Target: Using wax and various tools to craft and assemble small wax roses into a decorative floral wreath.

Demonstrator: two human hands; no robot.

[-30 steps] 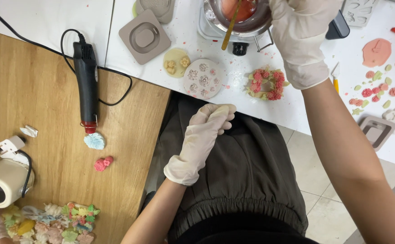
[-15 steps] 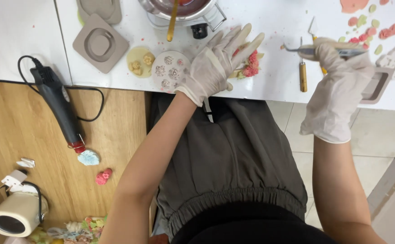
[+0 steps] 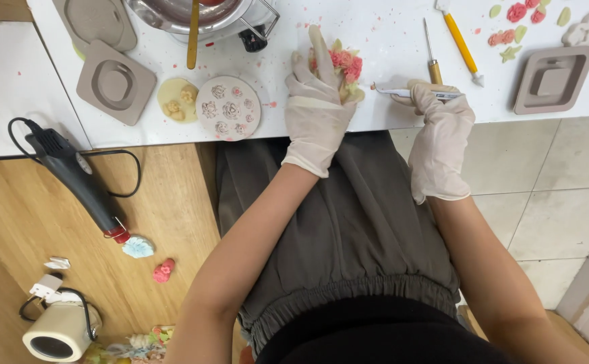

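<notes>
While the gloved left hand [image 3: 318, 111] lies flat and open against the pink-and-green flower cluster [image 3: 345, 67] at upper centre of the white table [image 3: 389, 40], the gloved right hand [image 3: 439, 128] — just right — pinches metal tweezers [image 3: 412, 93]

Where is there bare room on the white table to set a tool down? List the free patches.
Bare patches: between the left hand and the right hand near the table edge; also between the round mold and the left hand. Crowded: around the metal pot, the grey molds, and the far right by the square mold.
</notes>
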